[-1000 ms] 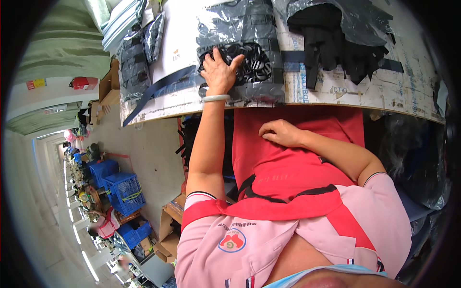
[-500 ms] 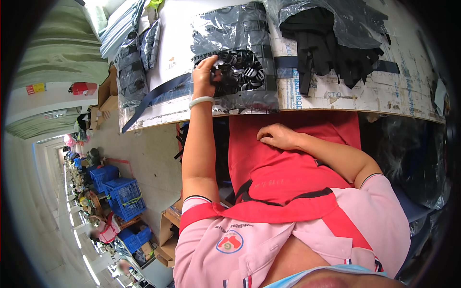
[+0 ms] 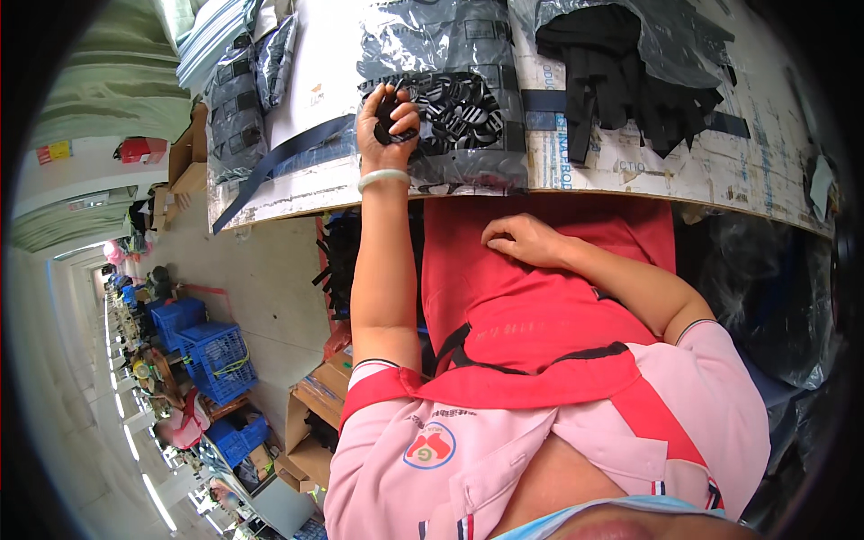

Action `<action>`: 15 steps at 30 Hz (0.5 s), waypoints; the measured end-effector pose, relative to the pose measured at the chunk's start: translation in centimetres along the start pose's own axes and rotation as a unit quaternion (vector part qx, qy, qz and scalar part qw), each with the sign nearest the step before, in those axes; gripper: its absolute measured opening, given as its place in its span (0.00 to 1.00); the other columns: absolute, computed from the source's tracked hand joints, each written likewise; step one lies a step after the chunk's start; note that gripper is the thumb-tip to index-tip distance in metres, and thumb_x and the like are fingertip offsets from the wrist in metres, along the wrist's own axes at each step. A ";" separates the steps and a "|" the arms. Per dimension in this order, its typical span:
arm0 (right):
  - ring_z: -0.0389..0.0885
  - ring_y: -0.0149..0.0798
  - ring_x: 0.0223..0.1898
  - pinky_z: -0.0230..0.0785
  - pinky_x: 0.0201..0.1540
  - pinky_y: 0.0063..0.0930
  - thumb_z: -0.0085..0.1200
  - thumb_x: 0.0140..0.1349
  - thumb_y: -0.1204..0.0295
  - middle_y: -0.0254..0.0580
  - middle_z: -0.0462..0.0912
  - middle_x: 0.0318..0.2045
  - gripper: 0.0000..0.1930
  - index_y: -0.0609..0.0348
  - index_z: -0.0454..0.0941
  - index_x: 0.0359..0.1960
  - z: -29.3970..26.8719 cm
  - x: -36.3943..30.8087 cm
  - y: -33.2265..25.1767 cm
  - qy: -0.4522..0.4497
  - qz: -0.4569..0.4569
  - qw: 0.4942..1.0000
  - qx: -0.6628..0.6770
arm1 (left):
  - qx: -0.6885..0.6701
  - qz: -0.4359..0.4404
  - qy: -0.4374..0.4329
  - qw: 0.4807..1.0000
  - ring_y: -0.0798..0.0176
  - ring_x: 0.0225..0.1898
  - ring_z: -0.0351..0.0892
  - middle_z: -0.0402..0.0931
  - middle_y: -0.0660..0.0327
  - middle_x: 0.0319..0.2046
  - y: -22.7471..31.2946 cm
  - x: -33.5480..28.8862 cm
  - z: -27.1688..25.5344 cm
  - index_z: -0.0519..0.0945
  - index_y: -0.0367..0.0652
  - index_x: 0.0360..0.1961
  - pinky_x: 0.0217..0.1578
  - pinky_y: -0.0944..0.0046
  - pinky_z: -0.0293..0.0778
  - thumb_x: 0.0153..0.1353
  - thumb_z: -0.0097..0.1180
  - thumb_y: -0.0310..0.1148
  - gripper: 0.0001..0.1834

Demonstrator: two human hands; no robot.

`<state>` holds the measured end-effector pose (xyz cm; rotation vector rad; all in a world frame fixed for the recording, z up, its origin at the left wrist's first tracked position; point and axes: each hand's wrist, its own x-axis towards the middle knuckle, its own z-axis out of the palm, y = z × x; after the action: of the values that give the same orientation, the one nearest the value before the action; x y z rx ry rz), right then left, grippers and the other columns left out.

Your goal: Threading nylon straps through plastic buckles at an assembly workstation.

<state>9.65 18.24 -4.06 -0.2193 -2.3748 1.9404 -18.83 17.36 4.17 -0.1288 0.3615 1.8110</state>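
My left hand (image 3: 385, 135), with a pale bangle at its wrist, is raised over the white work table, its fingers curled round a clutch of black plastic buckles (image 3: 391, 115). Right beside it lies a pile of similar black buckles (image 3: 461, 112), heaped on a grey and clear plastic bag (image 3: 434, 47) with dark strips. My right hand (image 3: 526, 239) rests on the red apron (image 3: 549, 216) below the table edge, loosely curved, thumb and fingers apart, holding nothing.
Black straps (image 3: 612, 76) spill from a clear bag at the table's right. A dark strap (image 3: 288, 171) crosses the left part. Packed plastic bags (image 3: 236, 108) lie at the left edge. Cardboard boxes (image 3: 315, 405) and blue crates (image 3: 216, 360) stand on the floor at left.
My left hand has lifted and turned at the pile, and black buckles now show in its grasp. The right hand stays on the apron. The whole view has shifted slightly.
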 end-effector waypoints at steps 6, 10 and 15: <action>0.77 0.27 0.32 0.72 0.37 0.22 0.57 0.61 0.76 0.37 0.79 0.43 0.14 0.57 0.78 0.48 -4.3 -0.9 -8.5 0.241 -0.029 0.964 0.111 | 0.086 -0.114 -0.083 0.986 0.70 0.21 0.63 0.66 0.56 0.31 -7.5 -7.2 2.4 0.72 0.38 0.37 0.10 0.77 0.61 0.70 0.43 0.37 0.13; 0.76 0.27 0.30 0.71 0.35 0.19 0.56 0.61 0.79 0.37 0.75 0.42 0.11 0.59 0.78 0.46 -7.1 -0.1 -7.4 0.247 -0.193 0.950 -0.005 | 0.021 -0.203 -0.055 0.977 0.70 0.19 0.61 0.64 0.59 0.26 -12.2 -9.6 0.8 0.72 0.38 0.36 0.09 0.78 0.59 0.73 0.39 0.41 0.17; 0.77 0.24 0.29 0.71 0.32 0.15 0.58 0.62 0.75 0.32 0.78 0.31 0.06 0.61 0.78 0.40 -6.0 -1.8 -6.7 0.258 -0.033 0.952 0.164 | -0.074 -0.165 -0.030 0.983 0.69 0.21 0.63 0.67 0.59 0.29 -14.3 -10.6 -0.8 0.76 0.40 0.49 0.14 0.75 0.63 0.73 0.37 0.46 0.22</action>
<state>11.83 22.52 3.80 -0.5405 -1.6905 1.9126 -2.33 10.62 3.75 -0.2236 0.1502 1.5076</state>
